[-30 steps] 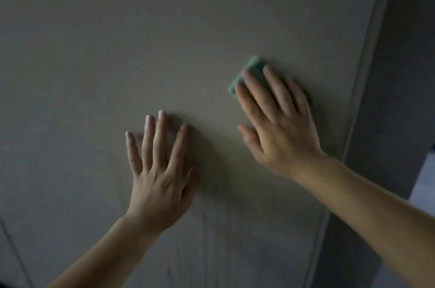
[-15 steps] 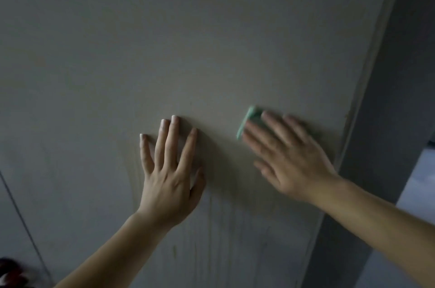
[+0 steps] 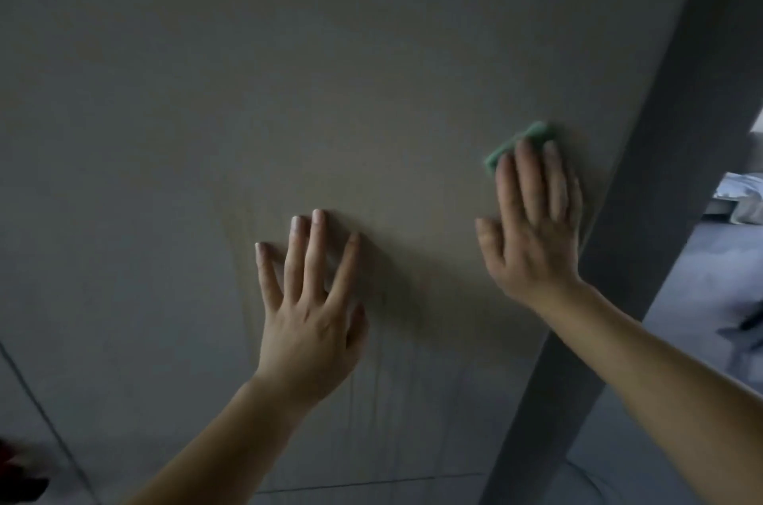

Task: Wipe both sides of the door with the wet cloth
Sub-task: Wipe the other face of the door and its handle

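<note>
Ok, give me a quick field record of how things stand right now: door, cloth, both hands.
door: pale face fills most of the view
right hand: fingers straight, pressing the green cloth onto the door
green cloth: flat against the door near its right edge, mostly hidden under the fingers
left hand: flat on bare door, fingers spread, holding nothing
streaks: faint vertical marks on the door below the left hand

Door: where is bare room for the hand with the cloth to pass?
The door is bare above both hands and left of the left hand. A narrower strip lies between the hands. Crowded: cloth under the right hand sits by the door's right edge.
</note>
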The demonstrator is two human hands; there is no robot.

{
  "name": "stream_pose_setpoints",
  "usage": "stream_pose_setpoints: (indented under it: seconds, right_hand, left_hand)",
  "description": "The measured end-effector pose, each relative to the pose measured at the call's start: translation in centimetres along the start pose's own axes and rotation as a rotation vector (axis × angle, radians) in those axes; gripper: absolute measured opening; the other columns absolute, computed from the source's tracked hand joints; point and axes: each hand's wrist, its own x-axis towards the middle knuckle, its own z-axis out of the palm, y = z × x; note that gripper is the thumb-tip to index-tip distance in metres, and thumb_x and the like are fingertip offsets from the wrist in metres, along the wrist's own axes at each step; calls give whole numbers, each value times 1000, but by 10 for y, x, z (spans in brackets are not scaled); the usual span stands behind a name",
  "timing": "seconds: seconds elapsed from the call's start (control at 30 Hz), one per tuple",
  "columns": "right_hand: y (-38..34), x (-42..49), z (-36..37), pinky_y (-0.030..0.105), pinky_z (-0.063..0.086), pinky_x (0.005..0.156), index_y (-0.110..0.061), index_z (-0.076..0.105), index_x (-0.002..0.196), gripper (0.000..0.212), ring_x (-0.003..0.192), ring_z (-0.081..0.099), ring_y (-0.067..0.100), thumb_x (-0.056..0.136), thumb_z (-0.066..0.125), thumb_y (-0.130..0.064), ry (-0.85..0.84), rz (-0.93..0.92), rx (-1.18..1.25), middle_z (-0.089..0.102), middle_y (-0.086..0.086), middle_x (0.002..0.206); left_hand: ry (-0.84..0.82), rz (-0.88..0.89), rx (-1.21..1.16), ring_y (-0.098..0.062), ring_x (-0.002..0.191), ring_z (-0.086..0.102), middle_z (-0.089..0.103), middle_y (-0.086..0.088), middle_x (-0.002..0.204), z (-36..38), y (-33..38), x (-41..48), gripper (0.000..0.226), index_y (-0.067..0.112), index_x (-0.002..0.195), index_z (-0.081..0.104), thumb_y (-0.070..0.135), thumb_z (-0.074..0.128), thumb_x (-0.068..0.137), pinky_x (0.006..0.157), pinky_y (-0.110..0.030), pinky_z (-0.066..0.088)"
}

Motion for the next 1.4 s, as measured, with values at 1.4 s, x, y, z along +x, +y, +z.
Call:
stream_pose_setpoints:
  seconds: [1.4]
  right_hand:
    - [-119,55,-1,50,8,125,-14,27,160,73,154,18,35,97,52,-41,-21,-183,130,14,3,167]
  left_hand:
    - [88,-182,79,-39,158,2,9,-18,170,-31,-76,-9,79,24,163,18,33,52,93,119,-69,11]
